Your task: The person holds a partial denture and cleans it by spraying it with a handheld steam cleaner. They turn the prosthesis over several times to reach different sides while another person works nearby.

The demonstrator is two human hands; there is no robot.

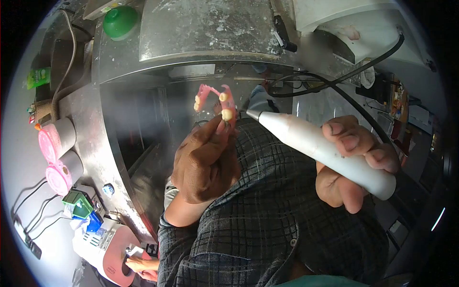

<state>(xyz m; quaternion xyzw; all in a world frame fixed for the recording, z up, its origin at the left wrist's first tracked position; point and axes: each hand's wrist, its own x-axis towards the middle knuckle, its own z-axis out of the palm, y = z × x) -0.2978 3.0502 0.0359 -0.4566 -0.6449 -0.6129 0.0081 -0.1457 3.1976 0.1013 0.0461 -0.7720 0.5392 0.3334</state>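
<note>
My left hand [205, 160] is closed, its thumb and fingers pinching the lower end of a pink denture piece [228, 103] with several cream-coloured teeth. The piece is held up in front of my checked shirt. In my right hand [358, 162] lies a thick white tapered tool [320, 148], the fingers wrapped around its wide end. Its narrow metal tip [253, 114] points left toward the denture, with a gap between them.
A steel worktop [205, 28] carries a green bowl [119, 22]. Two pink-lidded jars [61, 177] stand at the left. Lower left, a co-worker's hand [141, 264] touches a pink-and-white machine [112, 248]. A black hose [354, 103] runs behind my right hand.
</note>
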